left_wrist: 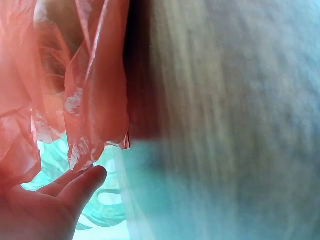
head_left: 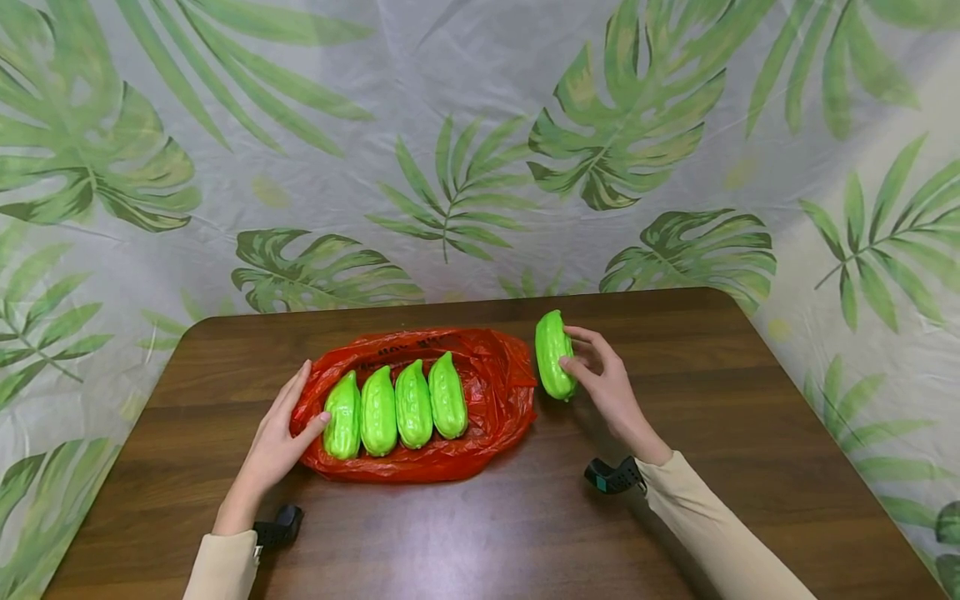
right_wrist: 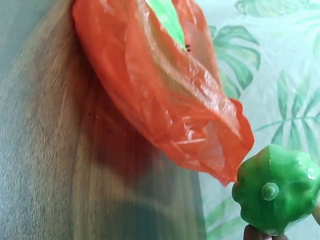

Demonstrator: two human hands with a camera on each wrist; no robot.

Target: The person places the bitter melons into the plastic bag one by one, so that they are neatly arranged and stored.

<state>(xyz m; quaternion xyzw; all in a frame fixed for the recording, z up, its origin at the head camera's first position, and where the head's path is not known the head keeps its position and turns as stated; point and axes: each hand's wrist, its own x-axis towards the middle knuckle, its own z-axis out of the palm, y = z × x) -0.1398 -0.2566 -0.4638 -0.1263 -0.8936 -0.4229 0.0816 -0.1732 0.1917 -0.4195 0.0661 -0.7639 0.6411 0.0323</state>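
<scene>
A red plastic bag (head_left: 495, 442) lies spread on the table, its mouth facing up. Several bright green ribbed gourds (head_left: 378, 412) lie side by side in it, narrow ends toward the far side. My left hand (head_left: 277, 437) rests against the bag's left end with fingers fairly straight, the thumb reaching over the rim near the leftmost gourd. Just right of the bag, my right hand (head_left: 607, 387) grips another green gourd (head_left: 553, 354) between thumb and fingers, held nearly upright. The right wrist view shows that gourd's lobed, nubbed end (right_wrist: 275, 192) beside the bag.
The brown wooden table (head_left: 720, 392) extends around the bag, with rounded far corners. A leaf-patterned cloth (head_left: 480, 150) hangs behind its far edge. Each wrist wears a black strap with a small device (head_left: 611, 475).
</scene>
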